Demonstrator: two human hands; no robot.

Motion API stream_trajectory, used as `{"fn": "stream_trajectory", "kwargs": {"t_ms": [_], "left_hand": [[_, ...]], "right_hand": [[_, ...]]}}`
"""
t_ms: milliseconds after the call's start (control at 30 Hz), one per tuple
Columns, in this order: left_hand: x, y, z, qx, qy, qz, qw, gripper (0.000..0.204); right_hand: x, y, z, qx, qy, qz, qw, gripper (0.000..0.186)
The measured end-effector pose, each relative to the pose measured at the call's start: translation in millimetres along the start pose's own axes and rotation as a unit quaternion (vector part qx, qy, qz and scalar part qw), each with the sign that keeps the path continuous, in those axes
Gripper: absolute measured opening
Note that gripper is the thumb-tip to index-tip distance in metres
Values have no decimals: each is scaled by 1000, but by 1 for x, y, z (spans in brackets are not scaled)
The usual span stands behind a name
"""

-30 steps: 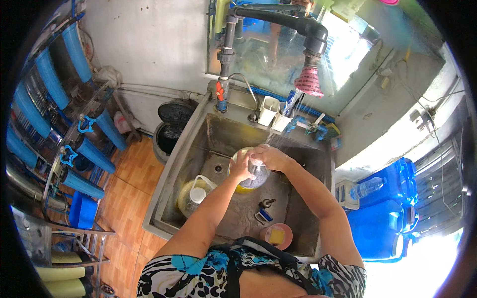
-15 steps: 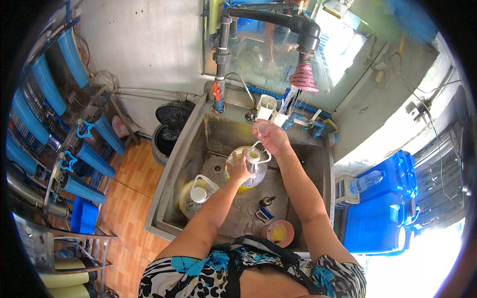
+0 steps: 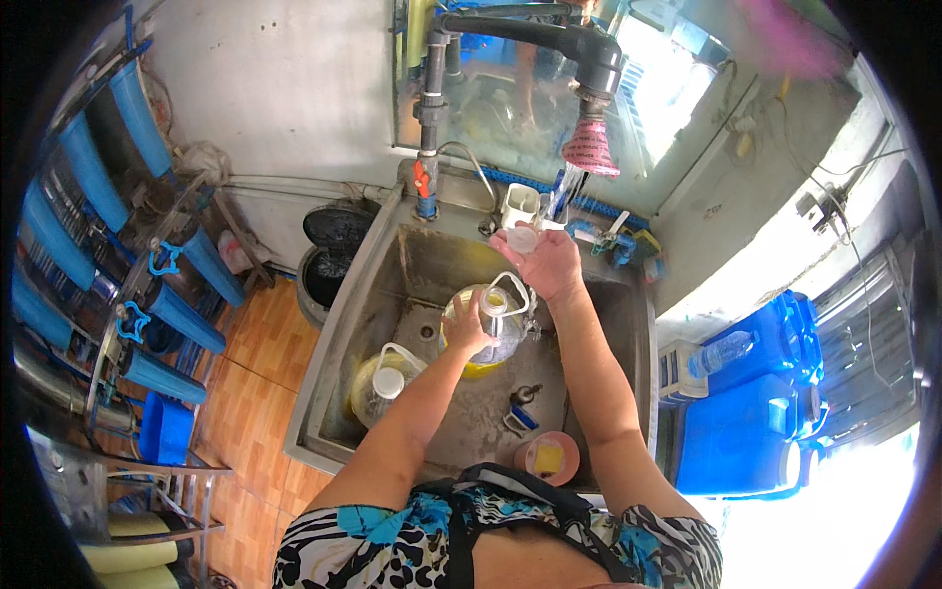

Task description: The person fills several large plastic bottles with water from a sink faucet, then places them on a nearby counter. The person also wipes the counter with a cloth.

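My left hand (image 3: 467, 329) grips a clear plastic jug (image 3: 505, 339) by its neck. The jug stands in the steel sink, its mouth uncapped and its white handle loop raised. My right hand (image 3: 553, 267) holds a white round cap (image 3: 522, 239) near the sink's far edge, beside falling water. Water comes down from a pink-wrapped spout (image 3: 592, 147) and splashes below the right hand. A second clear jug (image 3: 365, 398), with a white cap and handle, stands to the left of my left forearm.
In the sink (image 3: 471, 432) lie a small brush-like item (image 3: 520, 419) and a pink tub (image 3: 535, 457) with a yellow sponge. White holders (image 3: 520, 203) sit on the back ledge. Blue jerrycans (image 3: 736, 432) stand at right, a black bin (image 3: 329, 275) at left.
My right hand has opened out somewhat around the cap, which now lies flatter by the fingers. Water now splashes beside the jug. The left hand keeps its grip.
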State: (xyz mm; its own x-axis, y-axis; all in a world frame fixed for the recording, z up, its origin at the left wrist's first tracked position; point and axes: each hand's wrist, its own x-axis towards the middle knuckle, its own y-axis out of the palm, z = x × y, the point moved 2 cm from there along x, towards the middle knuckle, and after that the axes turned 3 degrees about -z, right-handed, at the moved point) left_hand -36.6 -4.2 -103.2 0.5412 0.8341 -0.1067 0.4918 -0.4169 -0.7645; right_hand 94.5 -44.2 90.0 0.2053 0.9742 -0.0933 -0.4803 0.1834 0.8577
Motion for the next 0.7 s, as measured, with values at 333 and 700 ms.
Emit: {"fn": "stream_trajectory", "kwargs": {"t_ms": [333,700], "left_hand": [[39,-20,-70,6,152,-101,983,112],[31,-31,-94,135,200,11,970,63]], "right_hand": [[-11,22,9,-119,-59,-11,991,44],[3,-178,41,-437,-203,-448,753,37]]}}
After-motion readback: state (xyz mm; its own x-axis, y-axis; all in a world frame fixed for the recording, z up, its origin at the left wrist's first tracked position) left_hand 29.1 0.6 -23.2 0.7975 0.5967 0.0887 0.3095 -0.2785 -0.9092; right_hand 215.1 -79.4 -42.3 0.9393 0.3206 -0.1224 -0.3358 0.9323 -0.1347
